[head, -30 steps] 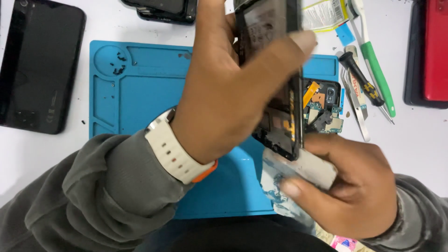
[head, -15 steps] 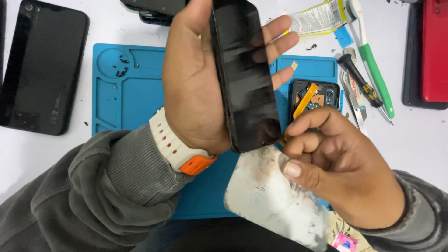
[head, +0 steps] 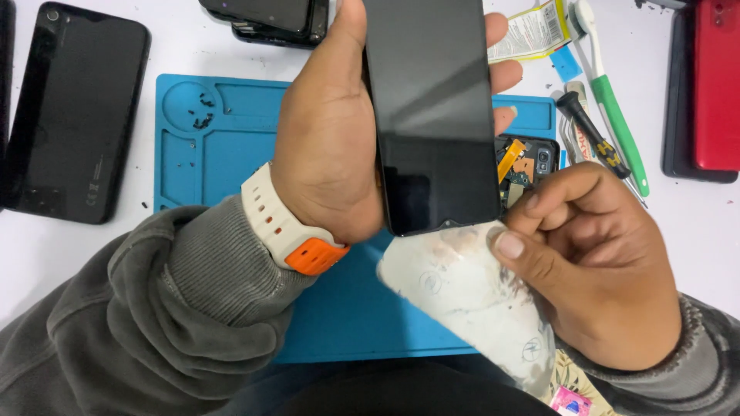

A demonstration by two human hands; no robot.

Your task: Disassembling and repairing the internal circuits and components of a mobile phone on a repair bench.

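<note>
Two hands are seen over a blue work mat (head: 223, 146) on the white tabletop (head: 193, 50). A black phone (head: 432, 115), screen side up and dark, is held upright in the left hand (head: 327, 154); grip is clamped on its long edges, thumb on one side, fingertips (head: 505, 75) showing on the other. A stained white cloth (head: 470, 300) is pinched in the right hand (head: 601, 262), grip closed on it, thumb pressed at the cloth's top just below the phone's lower corner. An opened phone chassis with orange flex (head: 528, 166) is seen on the mat behind the held phone. Another black phone (head: 81, 115) lies near the tabletop's left edge, a red one (head: 717, 85) at the right edge. A green-handled tool (head: 617, 115) and a screwdriver (head: 590, 135) lie between mat and red phone.
</note>
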